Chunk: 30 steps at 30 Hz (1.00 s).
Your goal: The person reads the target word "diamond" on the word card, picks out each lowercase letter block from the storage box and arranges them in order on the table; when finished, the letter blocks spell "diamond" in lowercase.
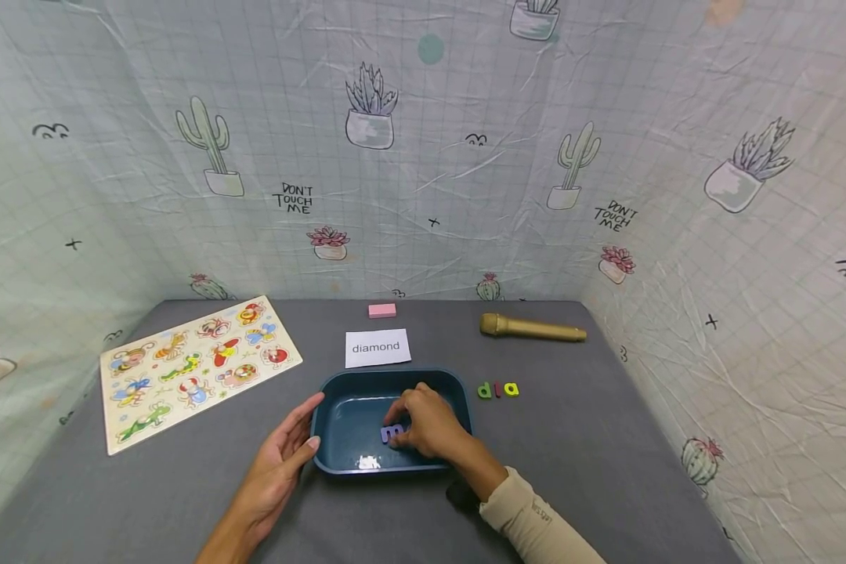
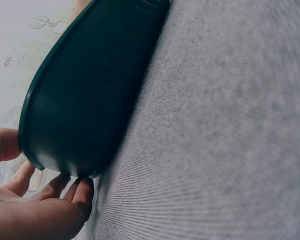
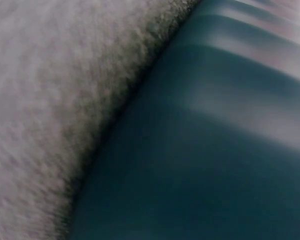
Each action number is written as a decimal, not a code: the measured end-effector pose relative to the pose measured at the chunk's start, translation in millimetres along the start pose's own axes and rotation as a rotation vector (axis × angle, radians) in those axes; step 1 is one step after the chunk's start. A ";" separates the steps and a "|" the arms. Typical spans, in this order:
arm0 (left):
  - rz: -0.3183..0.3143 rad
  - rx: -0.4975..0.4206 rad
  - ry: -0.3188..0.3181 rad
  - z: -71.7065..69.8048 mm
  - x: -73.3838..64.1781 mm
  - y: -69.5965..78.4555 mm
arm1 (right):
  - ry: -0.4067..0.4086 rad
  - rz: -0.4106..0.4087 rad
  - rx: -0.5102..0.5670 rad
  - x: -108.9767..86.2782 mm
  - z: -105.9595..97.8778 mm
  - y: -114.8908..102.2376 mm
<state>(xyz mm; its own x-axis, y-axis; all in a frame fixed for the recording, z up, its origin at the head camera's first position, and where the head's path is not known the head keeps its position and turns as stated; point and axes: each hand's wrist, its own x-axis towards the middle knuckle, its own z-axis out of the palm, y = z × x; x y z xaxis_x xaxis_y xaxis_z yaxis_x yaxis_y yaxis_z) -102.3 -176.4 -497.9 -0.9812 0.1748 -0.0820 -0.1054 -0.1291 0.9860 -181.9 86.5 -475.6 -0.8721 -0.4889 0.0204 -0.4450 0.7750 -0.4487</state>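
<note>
Grey table (image 1: 366, 521): left hand (image 1: 277, 464) holds tray (image 1: 345, 423), right hand (image 1: 426, 423) pinches purple m (image 1: 391, 433)

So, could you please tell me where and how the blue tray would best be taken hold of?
The blue tray is probably best gripped by its rim at both short ends, coming from left and right: it opens upward and is longer side to side. The left hand holds the left end; the right hand is inside, at the purple letter m.
</note>
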 end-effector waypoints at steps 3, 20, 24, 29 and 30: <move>-0.002 -0.001 0.001 0.1 0.1 0.3 | 0.000 -0.012 -0.016 -0.2 0.2 -0.6; 0.006 -0.001 -0.002 0.2 0.0 0.3 | 0.123 -0.039 0.082 -4.3 -5.3 -5.1; 0.010 -0.003 -0.002 0.1 0.0 -0.3 | 0.173 -0.032 0.110 -5.4 -6.0 -5.6; 0.009 0.003 0.006 0.8 0.3 -0.6 | 0.231 -0.042 0.126 -6.2 -6.3 -4.3; 0.009 0.004 0.008 0.9 0.4 -0.8 | 0.240 -0.045 0.132 -6.6 -6.7 -4.3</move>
<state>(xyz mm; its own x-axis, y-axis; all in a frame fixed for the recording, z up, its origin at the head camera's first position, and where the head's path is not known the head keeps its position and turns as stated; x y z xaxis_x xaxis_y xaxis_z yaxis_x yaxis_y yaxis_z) -102.5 -175.3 -498.6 -0.9833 0.1662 -0.0738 -0.0956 -0.1270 0.9873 -175.6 89.1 -467.8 -0.8823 -0.4007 0.2469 -0.4678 0.6879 -0.5550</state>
